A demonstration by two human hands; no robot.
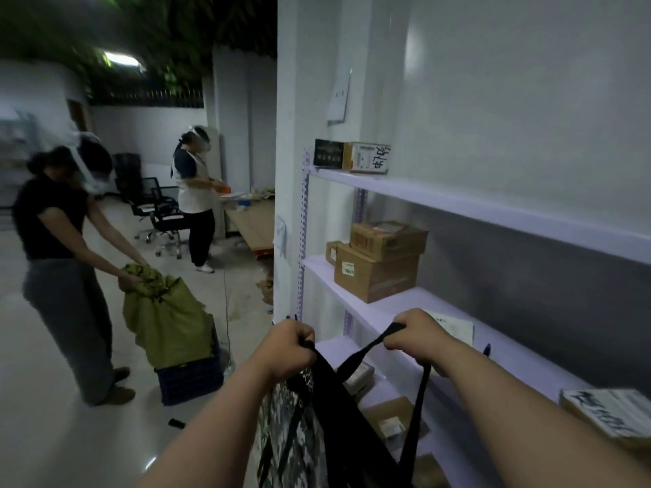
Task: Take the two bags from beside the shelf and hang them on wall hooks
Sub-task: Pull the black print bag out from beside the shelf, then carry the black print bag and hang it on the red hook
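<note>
Black fabric straps [366, 350] are what both fists are wrapped around at lower centre. Left hand [290, 346] is closed on the handle of a camo-print bag [285, 438], right hand [419, 338] clenched on the strap of a black bag [352, 427]. Both bags hang just beside the pale shelf [493, 213] stacked with cardboard boxes [378, 262].

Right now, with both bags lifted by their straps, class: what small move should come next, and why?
Probably carry them forward toward the small dark hooks on the white wall edge beside the shelf. The left hand grips the patterned bag's strap and the right hand the black bag's; neither strap is on a hook yet.
</note>
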